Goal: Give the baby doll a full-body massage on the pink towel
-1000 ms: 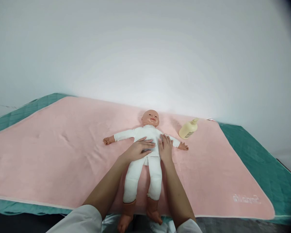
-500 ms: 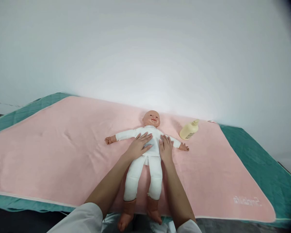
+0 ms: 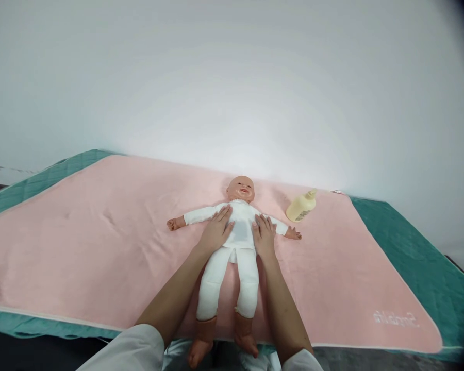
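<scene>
With the doll's torso (image 3: 241,231) as clock centre, lateral passage is available over the pink mat (image 3: 135,206) toward 10 and 4 o'clock, while outstretched doll arms (image 3: 199,214) obstruct 9 and 3, the pump bottle (image 3: 300,207) obstructs 2, and the wall (image 3: 232,87) bounds 12.

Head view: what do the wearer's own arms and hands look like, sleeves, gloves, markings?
Left sleeve and right sleeve: plain white to pale grey, wide at the opening, no print visible. Both end partway along the arm, leaving the forearms bare. Left hand and right hand are ungloved; no watch or cable shows.
</scene>
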Tool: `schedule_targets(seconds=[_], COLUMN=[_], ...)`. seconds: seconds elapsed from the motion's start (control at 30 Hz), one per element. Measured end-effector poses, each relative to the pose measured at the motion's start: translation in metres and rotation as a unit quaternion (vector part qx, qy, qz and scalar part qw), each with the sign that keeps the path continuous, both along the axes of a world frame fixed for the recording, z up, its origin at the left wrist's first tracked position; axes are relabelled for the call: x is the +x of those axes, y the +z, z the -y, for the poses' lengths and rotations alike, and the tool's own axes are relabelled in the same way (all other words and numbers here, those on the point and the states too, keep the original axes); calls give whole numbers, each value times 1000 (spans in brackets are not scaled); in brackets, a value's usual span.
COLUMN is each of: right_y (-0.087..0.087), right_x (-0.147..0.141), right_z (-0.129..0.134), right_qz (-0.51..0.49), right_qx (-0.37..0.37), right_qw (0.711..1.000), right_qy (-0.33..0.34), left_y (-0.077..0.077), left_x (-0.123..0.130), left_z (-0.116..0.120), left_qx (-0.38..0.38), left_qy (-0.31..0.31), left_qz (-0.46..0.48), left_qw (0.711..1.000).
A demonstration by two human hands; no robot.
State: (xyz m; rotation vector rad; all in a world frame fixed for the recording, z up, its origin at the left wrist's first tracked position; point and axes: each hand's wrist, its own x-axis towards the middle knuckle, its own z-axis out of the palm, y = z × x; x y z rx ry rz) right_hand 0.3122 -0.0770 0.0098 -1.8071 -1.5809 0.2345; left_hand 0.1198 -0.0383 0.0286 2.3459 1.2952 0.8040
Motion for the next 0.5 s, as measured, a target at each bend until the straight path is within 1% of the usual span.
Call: schedule_targets(seconds=[0.17,0.27,0.33,0.4,0.5], right_y=[0,2,6,13,24], right_x=[1,2,2,1,-2], right_z=[-1,-1,0,2,7], right_qz=[-11,-41,-72,-113,-171], right_qx=[6,16,30,59,84], right_qw=[1000,999,997,990,968], right_qy=[1,4,16,53,164], left_y=[2,4,5,6,6], left_x=[-2,-3,-4,-5,-7], left_z=[1,0,-1,-2,-3], left_qx=[26,54,72,86,87], left_qy=[46,78,97,110,111], left_qz=[22,14,2,-6,-12], left_qw=[998,995,993,990,990])
